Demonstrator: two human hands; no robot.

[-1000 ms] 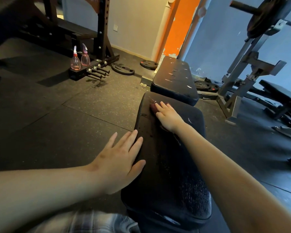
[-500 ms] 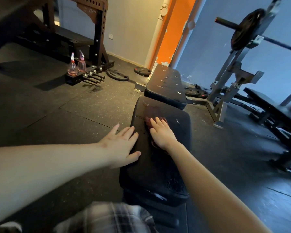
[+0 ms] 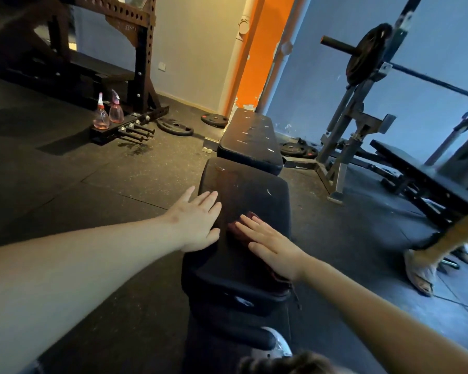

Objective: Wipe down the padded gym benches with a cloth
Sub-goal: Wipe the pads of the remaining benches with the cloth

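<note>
Right hand (image 3: pixel 270 248), fingers straight, presses one cloth (image 3: pixel 237 230) onto the bench (image 3: pixel 254 193). Left hand (image 3: pixel 197 225) rests flat on its edge, gripping nothing. Two bottles (image 3: pixel 101 118) stand beyond.

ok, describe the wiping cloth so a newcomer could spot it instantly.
Find the black bench running up the middle of the view, then its nearer pad, where both hands lie. The cloth is the dark red fabric under the flat right hand, peeking out past it. Nothing else on that pad is reddish; the left hand rests on bare padding.
</note>
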